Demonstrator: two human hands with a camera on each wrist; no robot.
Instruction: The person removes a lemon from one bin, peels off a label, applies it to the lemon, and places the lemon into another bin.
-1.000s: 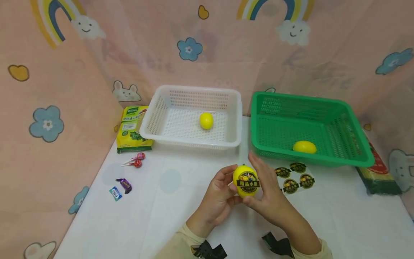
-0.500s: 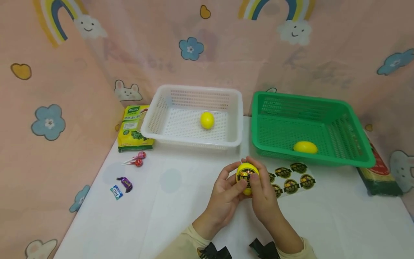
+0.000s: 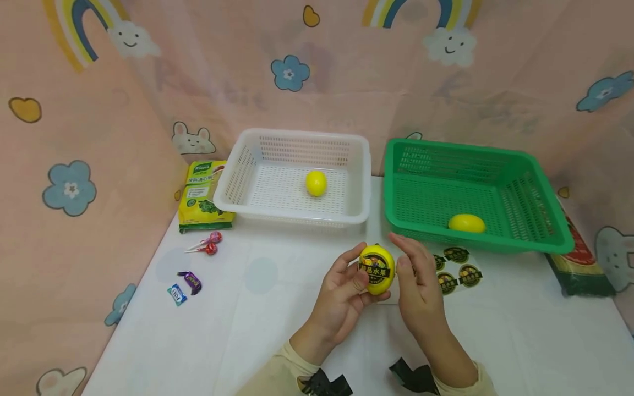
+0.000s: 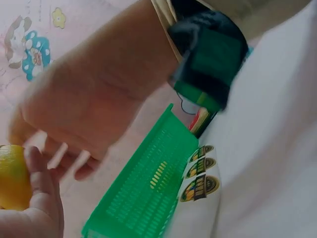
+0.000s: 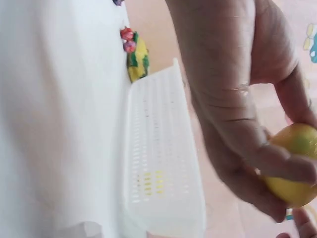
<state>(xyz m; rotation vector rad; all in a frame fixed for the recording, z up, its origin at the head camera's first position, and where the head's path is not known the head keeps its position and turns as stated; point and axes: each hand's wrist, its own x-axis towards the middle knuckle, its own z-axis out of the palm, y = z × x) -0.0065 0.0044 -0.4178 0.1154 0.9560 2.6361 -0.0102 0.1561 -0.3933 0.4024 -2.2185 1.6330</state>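
Observation:
A yellow lemon (image 3: 381,286) with a round black-and-gold sticker (image 3: 375,268) facing the head camera is gripped by my left hand (image 3: 337,302), thumb at the sticker's left edge. My right hand (image 3: 423,291) is raised just right of the lemon with fingers extended, holding nothing. In the left wrist view the lemon (image 4: 12,176) shows at the left edge, beside the left thumb. In the right wrist view the left hand's fingers curl around the lemon (image 5: 292,191). Right of the hands lies a sheet of matching stickers (image 3: 458,269), partly hidden by the right hand.
Behind stand a white basket (image 3: 292,214) with one lemon (image 3: 316,183) and a green basket (image 3: 495,242) with another lemon (image 3: 466,223). At left are a yellow food packet (image 3: 203,209), lollipops (image 3: 210,243) and wrapped candies (image 3: 190,281). Another packet (image 3: 581,269) lies at far right.
Half a second ago both hands were around the lemon, with thumbs pressing its sticker. Now the right hand has drawn away to the right, while the left keeps its grip.

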